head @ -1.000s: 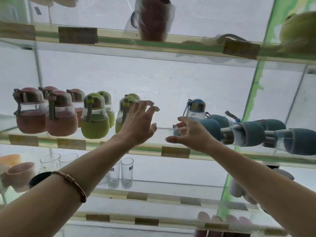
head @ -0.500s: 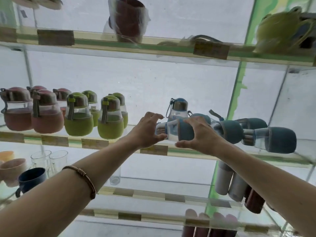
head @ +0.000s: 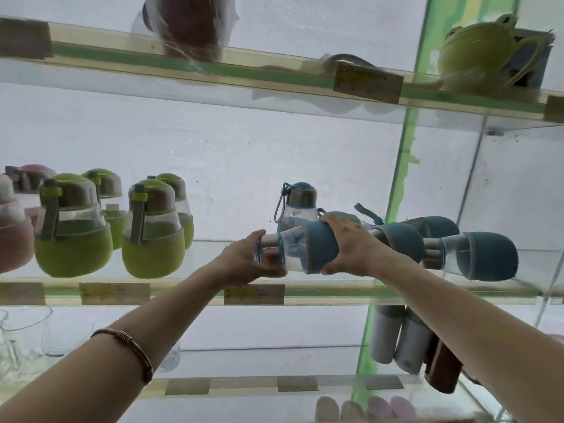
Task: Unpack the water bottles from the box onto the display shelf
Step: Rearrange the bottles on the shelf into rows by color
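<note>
A blue-sleeved water bottle (head: 308, 248) lies on its side above the glass display shelf (head: 335, 293). My left hand (head: 248, 259) grips its steel cap end, and my right hand (head: 351, 247) wraps round its blue base. Behind it one blue bottle (head: 297, 199) stands upright. To the right, more blue bottles (head: 485, 254) lie sideways on the same shelf. The box is out of sight.
Green bottles (head: 152, 236) and pink bottles (head: 13, 239) stand on the shelf's left part. Above, another shelf carries a wrapped brown cup (head: 189, 22) and a green teapot (head: 476, 53). Below are glasses (head: 27, 334) and steel tumblers (head: 399, 337).
My two hands went from open and apart to both holding the lying blue bottle, raising it slightly. The view has shifted right.
</note>
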Demonstrator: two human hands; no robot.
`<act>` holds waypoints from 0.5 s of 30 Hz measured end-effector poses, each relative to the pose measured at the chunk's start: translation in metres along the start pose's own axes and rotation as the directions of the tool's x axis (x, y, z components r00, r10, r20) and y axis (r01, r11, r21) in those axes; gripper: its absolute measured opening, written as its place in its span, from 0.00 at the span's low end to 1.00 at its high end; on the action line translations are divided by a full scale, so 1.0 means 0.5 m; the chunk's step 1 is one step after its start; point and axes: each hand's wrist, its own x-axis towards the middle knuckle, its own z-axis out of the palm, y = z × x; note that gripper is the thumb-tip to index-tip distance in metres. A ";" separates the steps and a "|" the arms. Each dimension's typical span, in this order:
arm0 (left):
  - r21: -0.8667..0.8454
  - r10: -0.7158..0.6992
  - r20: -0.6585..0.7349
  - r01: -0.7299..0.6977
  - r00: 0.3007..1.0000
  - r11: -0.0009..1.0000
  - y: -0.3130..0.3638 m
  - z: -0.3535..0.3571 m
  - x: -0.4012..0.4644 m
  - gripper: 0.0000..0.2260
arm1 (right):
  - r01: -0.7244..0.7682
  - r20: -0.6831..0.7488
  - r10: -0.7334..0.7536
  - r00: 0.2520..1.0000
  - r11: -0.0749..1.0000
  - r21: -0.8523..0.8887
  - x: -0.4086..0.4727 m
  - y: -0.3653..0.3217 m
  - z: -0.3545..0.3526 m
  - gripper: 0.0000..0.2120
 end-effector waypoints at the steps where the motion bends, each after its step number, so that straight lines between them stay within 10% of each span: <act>1: -0.055 0.002 -0.003 -0.002 1.000 0.998 -0.006 0.005 0.003 0.30 | -0.003 0.000 0.003 1.000 1.000 -0.018 0.004 0.003 -0.001 0.43; 15: -0.259 0.101 -0.228 -0.160 0.968 0.953 -0.015 -0.003 -0.005 0.29 | 0.128 -0.080 -0.126 0.989 0.992 0.012 0.027 0.025 0.031 0.44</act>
